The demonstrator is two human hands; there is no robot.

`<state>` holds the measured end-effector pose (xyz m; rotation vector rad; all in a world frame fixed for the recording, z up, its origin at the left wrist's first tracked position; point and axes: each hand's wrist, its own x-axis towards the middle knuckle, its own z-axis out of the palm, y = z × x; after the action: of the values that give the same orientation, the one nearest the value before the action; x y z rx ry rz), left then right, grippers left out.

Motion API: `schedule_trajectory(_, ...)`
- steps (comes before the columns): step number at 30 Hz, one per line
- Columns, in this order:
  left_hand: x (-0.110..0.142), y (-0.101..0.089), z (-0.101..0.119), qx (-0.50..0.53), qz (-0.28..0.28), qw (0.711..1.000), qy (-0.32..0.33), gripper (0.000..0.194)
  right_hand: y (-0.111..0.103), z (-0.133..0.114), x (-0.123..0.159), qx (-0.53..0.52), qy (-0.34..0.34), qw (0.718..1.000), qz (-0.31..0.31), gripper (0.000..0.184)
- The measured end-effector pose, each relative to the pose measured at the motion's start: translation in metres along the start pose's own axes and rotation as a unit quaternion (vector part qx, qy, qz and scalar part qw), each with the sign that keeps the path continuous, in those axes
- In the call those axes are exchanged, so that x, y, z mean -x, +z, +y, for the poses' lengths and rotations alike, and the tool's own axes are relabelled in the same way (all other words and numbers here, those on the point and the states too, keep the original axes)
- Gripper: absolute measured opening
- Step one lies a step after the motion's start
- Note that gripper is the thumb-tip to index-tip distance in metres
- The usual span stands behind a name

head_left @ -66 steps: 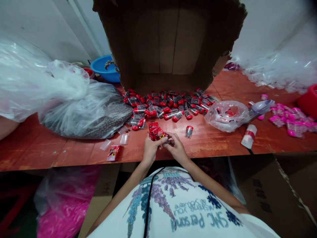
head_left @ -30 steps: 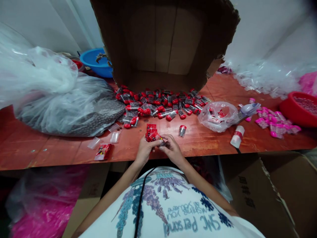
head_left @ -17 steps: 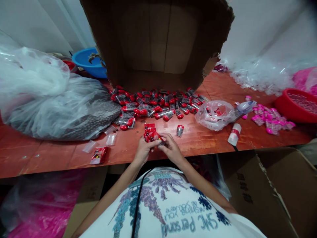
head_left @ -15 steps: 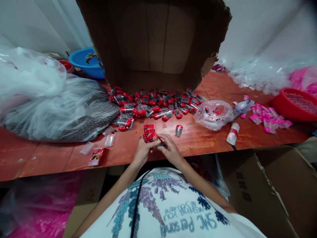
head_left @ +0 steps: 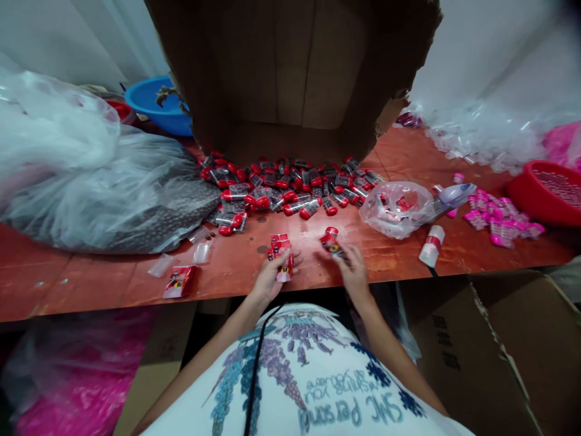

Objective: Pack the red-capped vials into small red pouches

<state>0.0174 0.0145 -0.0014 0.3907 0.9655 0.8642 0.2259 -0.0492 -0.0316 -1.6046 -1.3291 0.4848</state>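
My left hand (head_left: 269, 280) is closed around a few red printed cards (head_left: 282, 254) above the front of the table. To its right, my right hand (head_left: 356, 274) pinches a single red printed card (head_left: 333, 245). Just behind that card a small red-capped jar (head_left: 331, 231) shows only its top; whether card and jar touch I cannot tell. A heap of clear jars with red caps (head_left: 297, 188) lies beyond both hands. At the left, a stack of red cards (head_left: 180, 281) rests near the table edge.
A large cardboard box (head_left: 290, 72) opens toward me behind the heap. Left lies a big clear bag (head_left: 113, 200) of dark beads. On the right are a clear bag (head_left: 394, 212), a white roll-like object (head_left: 431, 247), pink-capped jars (head_left: 503, 219) and a red basket (head_left: 540, 203).
My hands have moved apart. The right one has taken a red card to the right, over the lone jar, while the left keeps the other cards.
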Motion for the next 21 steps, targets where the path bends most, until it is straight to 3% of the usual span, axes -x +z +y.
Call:
schedule_trajectory(2,0.001,-0.006,0.004,0.025,0.009,0.999,-0.024,0.019,-0.024,0.022,-0.004,0.107,0.002,0.992,0.067,0.039)
schedule_trajectory(4,0.002,-0.01,0.007,0.035,0.011,0.999,-0.025,0.018,-0.04,0.036,-0.008,0.197,-0.012,0.978,0.074,0.041)
schedule_trajectory(6,0.002,-0.013,0.007,0.037,0.009,0.999,-0.019,0.021,-0.042,0.034,-0.008,0.231,-0.031,0.969,0.086,0.044)
schedule_trajectory(9,0.003,-0.011,0.003,0.043,0.012,0.999,0.005,0.026,-0.018,0.004,-0.005,0.157,-0.052,0.982,0.085,0.036)
schedule_trajectory(11,0.003,-0.007,0.001,0.05,0.015,0.998,0.027,0.03,0.01,-0.024,-0.002,0.056,-0.049,0.997,-0.008,0.024)
schedule_trajectory(13,0.004,-0.003,-0.001,0.053,0.019,0.997,0.046,0.031,0.037,-0.045,-0.001,-0.021,-0.017,0.995,-0.094,0.026)
schedule_trajectory(15,0.007,-0.002,-0.001,0.05,0.028,0.996,0.062,0.028,0.056,-0.057,-0.003,-0.07,0.012,0.987,-0.141,0.026)
schedule_trajectory(21,0.012,-0.011,-0.003,-0.002,0.045,0.995,0.084,0.033,0.064,-0.057,-0.014,-0.075,0.005,0.981,-0.177,0.032)
